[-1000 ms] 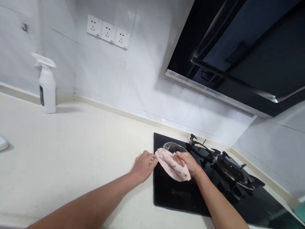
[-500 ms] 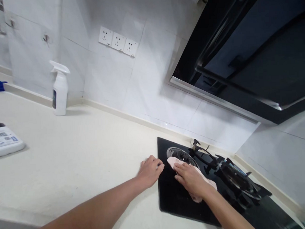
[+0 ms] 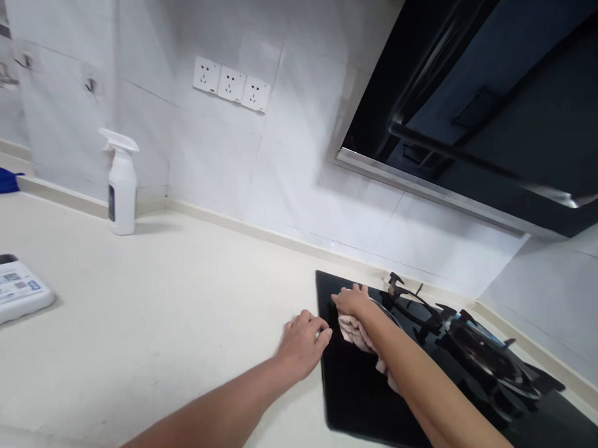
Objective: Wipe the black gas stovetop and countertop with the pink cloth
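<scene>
My right hand [image 3: 353,302] presses a pale pink cloth [image 3: 356,333] onto the black glass cooktop [image 3: 351,392], over its left burner. The forearm and hand hide most of that burner; a curve of its metal ring [image 3: 384,310] shows beside the wrist. Part of the cloth trails under the forearm. Just left of the cooktop's edge, my left hand [image 3: 303,345] rests on the counter with curled fingers. A small pale bit shows between its thumb and fingers, too little to name.
Black pan supports [image 3: 414,305] and another burner [image 3: 485,355] lie to the right. A black range hood [image 3: 472,113] hangs above. On the cream counter [image 3: 183,287] stand a white spray bottle [image 3: 122,191] and a white labelled container [image 3: 17,292]. Blue fabric [image 3: 0,180] lies far left.
My right hand has moved up and left across the left burner, bunching the cloth beneath it. My left hand stays by the cooktop's edge. The view has shifted slightly.
</scene>
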Tool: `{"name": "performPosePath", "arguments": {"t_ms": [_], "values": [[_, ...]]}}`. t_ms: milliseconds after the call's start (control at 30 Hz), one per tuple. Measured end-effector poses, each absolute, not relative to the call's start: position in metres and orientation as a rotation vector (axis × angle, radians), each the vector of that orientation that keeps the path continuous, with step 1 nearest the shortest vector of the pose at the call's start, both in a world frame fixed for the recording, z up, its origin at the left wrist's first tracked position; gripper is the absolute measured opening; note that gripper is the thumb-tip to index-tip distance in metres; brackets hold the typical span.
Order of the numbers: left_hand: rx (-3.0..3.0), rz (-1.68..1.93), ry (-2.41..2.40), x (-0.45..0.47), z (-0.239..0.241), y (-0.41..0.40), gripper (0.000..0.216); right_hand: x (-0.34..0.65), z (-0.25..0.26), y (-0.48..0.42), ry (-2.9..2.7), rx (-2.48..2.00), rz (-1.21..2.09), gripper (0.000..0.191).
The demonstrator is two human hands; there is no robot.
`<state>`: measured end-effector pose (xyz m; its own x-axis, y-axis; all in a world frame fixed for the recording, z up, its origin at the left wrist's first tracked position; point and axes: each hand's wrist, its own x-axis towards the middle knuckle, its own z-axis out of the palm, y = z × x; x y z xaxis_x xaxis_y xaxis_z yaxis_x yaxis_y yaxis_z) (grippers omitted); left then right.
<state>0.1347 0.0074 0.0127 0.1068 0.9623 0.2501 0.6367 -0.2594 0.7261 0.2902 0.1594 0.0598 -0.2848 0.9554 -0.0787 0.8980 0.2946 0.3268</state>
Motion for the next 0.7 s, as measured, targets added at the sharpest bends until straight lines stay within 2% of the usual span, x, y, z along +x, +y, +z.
{"name": "performPosePath", "arguments": {"t_ms": [167, 233, 300, 400, 700], "values": [[1.947, 0.983, 1.556, 0.135, 0.013, 0.008, 0.035, 0.294, 0.063, 0.187, 2.201, 1.746, 0.281, 0.044], [1.944, 0.975, 1.563, 0.136, 0.013, 0.008, 0.036, 0.297, 0.06, 0.182, 2.225, 1.712, 0.293, 0.04], [1.941, 0.968, 1.566, 0.136, 0.014, 0.008, 0.036, 0.3, 0.055, 0.169, 2.29, 1.654, 0.336, 0.034], [1.941, 0.964, 1.56, 0.137, 0.015, 0.009, 0.036, 0.304, 0.049, 0.138, 2.433, 1.533, 0.432, 0.042], [1.962, 0.994, 1.552, 0.134, 0.012, 0.01, 0.037, 0.358, 0.03, 0.065, 2.803, 1.333, 0.551, 0.044]]}}
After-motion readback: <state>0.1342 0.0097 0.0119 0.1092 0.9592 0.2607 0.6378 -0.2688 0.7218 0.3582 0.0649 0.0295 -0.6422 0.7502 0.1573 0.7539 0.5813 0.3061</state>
